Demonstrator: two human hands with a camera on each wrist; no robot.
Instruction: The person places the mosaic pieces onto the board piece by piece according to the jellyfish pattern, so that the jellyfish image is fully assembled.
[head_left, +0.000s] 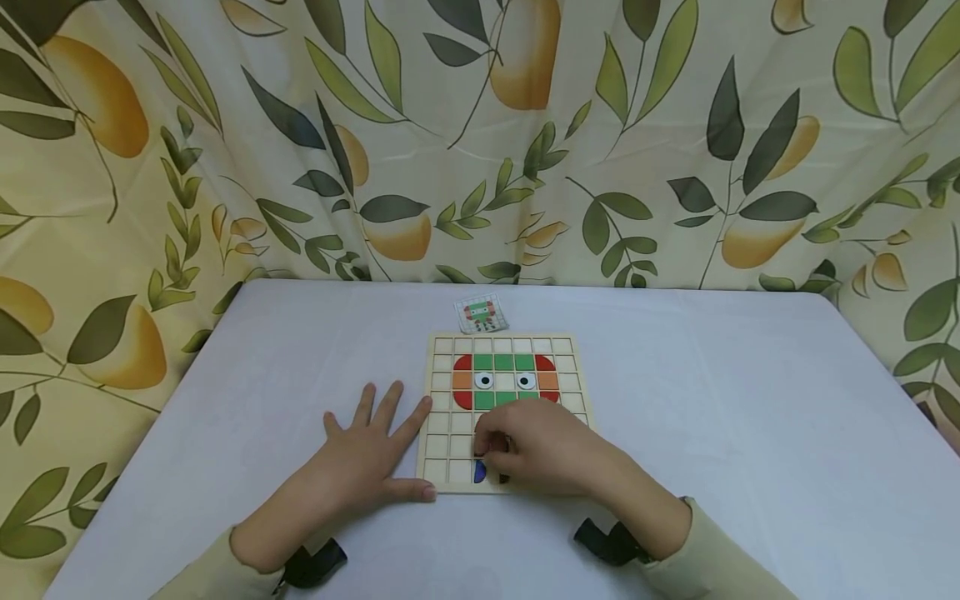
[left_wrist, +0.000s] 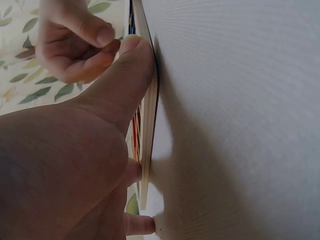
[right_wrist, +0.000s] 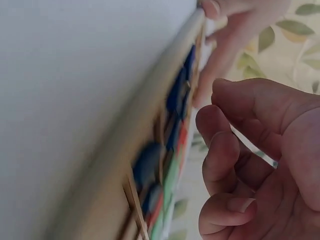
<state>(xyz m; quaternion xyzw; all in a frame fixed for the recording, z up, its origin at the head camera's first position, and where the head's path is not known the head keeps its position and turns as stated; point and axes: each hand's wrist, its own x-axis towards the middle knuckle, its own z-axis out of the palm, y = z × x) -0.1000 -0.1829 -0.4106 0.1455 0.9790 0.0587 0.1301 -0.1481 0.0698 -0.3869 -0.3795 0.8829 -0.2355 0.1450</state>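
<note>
A wooden grid board (head_left: pixel 439 446) lies on the table, with green, red and orange tiles and two eye tiles forming a face-like pattern. Near its front edge a blue tile (head_left: pixel 480 472) shows beside the right hand; several blue tiles (right_wrist: pixel 148 162) appear in the right wrist view. My left hand (head_left: pixel 362 460) rests with fingers spread at the board's left side, its thumb against the front left corner. Over the lower part of the board hovers my right hand (head_left: pixel 543 443), fingers curled and thumb close to the index finger. No tile shows between those fingertips (right_wrist: pixel 212 118).
Behind the board lies a small pattern card (head_left: pixel 482 314) printed with a similar face. A white cloth covers the table (head_left: pixel 712 400). A leaf-and-fruit patterned curtain (head_left: pixel 480 167) hangs at the far edge. Black wrist cameras (head_left: pixel 313 565) sit below both hands.
</note>
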